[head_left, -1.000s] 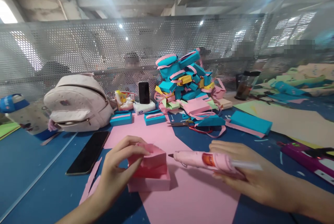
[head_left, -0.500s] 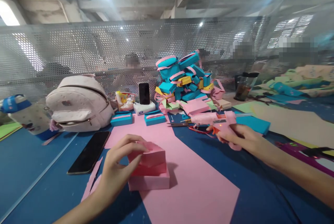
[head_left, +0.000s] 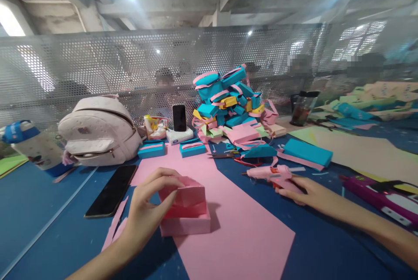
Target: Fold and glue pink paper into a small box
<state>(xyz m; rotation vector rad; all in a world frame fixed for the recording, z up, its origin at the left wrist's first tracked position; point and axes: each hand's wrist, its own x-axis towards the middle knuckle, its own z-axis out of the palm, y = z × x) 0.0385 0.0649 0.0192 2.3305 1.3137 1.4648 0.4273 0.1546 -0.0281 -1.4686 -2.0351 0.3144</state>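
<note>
A small pink paper box stands on a large pink sheet in front of me, its flap raised. My left hand pinches the top of that flap between thumb and fingers. To the right, a pink hot glue gun lies low over the blue table, nozzle pointing left, a clear glue stick poking out of its back. My right hand is wrapped around its handle. Beyond the gun are scissors and a flat blue paper box with a pink strip.
A tall heap of blue, pink and yellow paper boxes rises behind. Two small blue boxes, a white backpack, a black phone and a bottle are leftward. A purple case and a dark-lidded cup sit rightward.
My right hand has lowered the glue gun toward the table, uncovering the blue paper pieces behind it. My left hand keeps its pinch on the pink box's flap.
</note>
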